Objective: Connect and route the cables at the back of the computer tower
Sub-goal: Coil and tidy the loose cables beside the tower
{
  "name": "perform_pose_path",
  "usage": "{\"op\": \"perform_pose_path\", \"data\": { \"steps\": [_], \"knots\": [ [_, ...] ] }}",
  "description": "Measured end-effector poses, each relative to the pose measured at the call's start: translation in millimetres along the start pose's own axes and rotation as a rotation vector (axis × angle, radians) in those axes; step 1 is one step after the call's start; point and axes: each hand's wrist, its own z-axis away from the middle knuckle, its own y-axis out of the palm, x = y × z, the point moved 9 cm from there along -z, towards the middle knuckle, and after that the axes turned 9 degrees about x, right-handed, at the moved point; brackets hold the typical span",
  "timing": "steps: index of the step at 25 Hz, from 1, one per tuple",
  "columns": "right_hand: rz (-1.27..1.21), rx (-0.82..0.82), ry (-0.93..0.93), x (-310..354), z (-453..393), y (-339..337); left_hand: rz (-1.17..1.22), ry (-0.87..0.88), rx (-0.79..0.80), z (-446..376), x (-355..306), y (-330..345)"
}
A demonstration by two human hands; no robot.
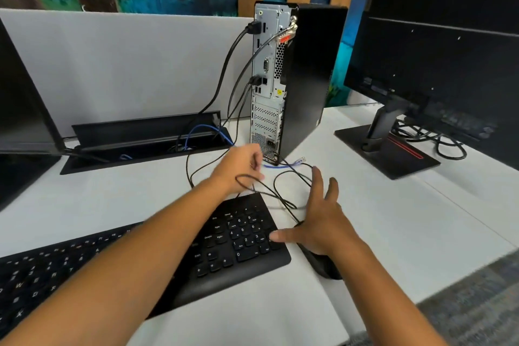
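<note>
worktop (393, 219): white, carries everything below; grey divider panel behind it.
monitor (438, 45): right side, back panel towards the camera, on a black stand with a red stripe; its cords loop beside the stand.
keyboard (238, 239): black, lower centre, numpad end under both forearms.
computer tower (306, 73): upright mid-worktop, rear panel facing left. Thick black cable (224, 70) plugged in near the top, thinner black leads at mid-height; all drop to the cable tray.
cable tray (146, 137): open black trough in the worktop left of the tower, lid up, blue and black cables inside.
left hand (241, 168): just in front of the tower base, fingers curled, blurred. A thin black wire (280, 194) loops at the fingers; whether it's actually pinched, cannot tell.
right hand (320, 222): fingers spread and straight, hovering at the keyboard's right edge over the mouse, holding nothing.
mouse (323, 264): black, mostly hidden under the right hand.
blue network cable (283, 166): runs from the tray, behind the left hand, to the tower foot; clear plug lies loose on the worktop, unplugged.
</note>
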Motion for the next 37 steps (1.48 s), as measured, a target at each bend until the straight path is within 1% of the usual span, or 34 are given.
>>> {"op": "perform_pose_path", "data": {
  "steps": [1,2,4,5,7,9,10,11,13,15,17,18,19,20,22,23,24,25,26,27,28,29,30,31,32,33,34,35,36,37],
  "knots": [
    [0.065,0.02,0.031,-4,-2,-1,-0.035,-0.053,-0.091,2,8,-28],
    [0.133,0.004,0.058,-3,-4,-10,-0.059,-0.124,-0.209,2,23,-56],
    [0.279,-0.045,0.112,0,-8,-28,-0.037,-0.249,-0.44,19,48,-110],
    [0.352,-0.047,0.142,-2,-12,-34,-0.015,-0.291,-0.532,29,60,-132],
    [0.448,-0.013,0.217,-15,-17,-40,0.01,-0.351,-0.673,50,83,-170],
    [0.508,0.004,0.273,-24,-20,-47,0.022,-0.392,-0.765,68,99,-195],
    [0.497,-0.013,0.27,-20,-21,-49,0.041,-0.41,-0.8,76,106,-203],
    [0.448,-0.038,0.225,-9,-24,-50,0.059,-0.424,-0.827,82,112,-209],
    [0.254,-0.029,0.004,27,-36,-35,0.101,-0.428,-0.867,90,118,-215],
    [0.096,0.088,-0.206,66,-44,-4,0.154,-0.425,-0.885,96,123,-220],
    [-0.038,0.199,-0.343,93,-45,24,0.179,-0.433,-0.911,105,128,-226],
    [-0.148,0.236,-0.419,104,-41,33,0.187,-0.427,-0.911,109,132,-230],
    [-0.27,0.257,-0.477,111,-36,34,0.198,-0.401,-0.876,109,136,-231],
    [-0.382,0.259,-0.522,116,-29,29,0.235,-0.368,-0.793,105,140,-227],
    [-0.615,0.302,-0.553,115,-17,14,0.344,-0.335,-0.513,90,147,-202],
    [-0.748,0.361,-0.552,114,-11,7,0.329,-0.343,-0.388,84,148,-189],
    [-0.853,0.405,-0.54,113,-5,-1,0.261,-0.334,-0.332,80,142,-181],
    [-0.903,0.416,-0.523,114,-1,-9,0.185,-0.296,-0.356,78,131,-181],
    [-0.898,0.402,-0.502,113,1,-16,0.146,-0.213,-0.437,78,110,-185],
    [-0.872,0.385,-0.486,112,2,-20,0.179,-0.098,-0.523,79,81,-187],
    [-0.847,0.386,-0.48,114,3,-23,0.259,0.027,-0.55,78,50,-184],
    [-0.842,0.409,-0.481,117,5,-23,0.342,0.159,-0.486,75,16,-173],
    [-0.862,0.451,-0.494,122,9,-22,0.401,0.236,-0.323,70,-18,-150],
    [-0.911,0.501,-0.522,127,14,-23,0.439,0.249,-0.108,66,-44,-121],
    [-0.981,0.545,-0.558,131,18,-25,0.467,0.221,0.103,65,-59,-92],
    [-1.069,0.585,-0.599,134,22,-29,0.513,0.167,0.264,66,-64,-70],
    [-1.173,0.636,-0.643,135,25,-36,0.58,0.119,0.361,68,-63,-58],
    [-1.288,0.716,-0.685,136,28,-42,0.644,0.08,0.416,69,-59,-53],
    [-1.401,0.815,-0.721,138,31,-47,0.671,0.045,0.442,70,-54,-51],
    [-1.486,0.908,-0.744,141,35,-50,0.635,0.021,0.437,69,-50,-51]
  ]
}}
